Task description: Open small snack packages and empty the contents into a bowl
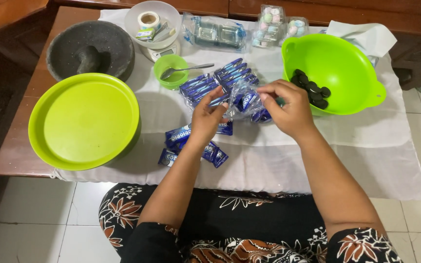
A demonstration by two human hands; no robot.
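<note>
The left hand [209, 116] and right hand [288, 108] are both pinching one small blue crinkly plastic snack packet [246, 100] between them — fingers clamped on opposite ends, its long axis running hand to hand — just left of the right grip's neighbouring lime-green plastic bowl [354, 58].

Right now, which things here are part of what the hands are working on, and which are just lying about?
In use: left hand, right hand, blue biscuit packet, green bowl with dark biscuits, emptied wrappers.

Lying about: stone mortar, green lid, small cup, scale.
</note>
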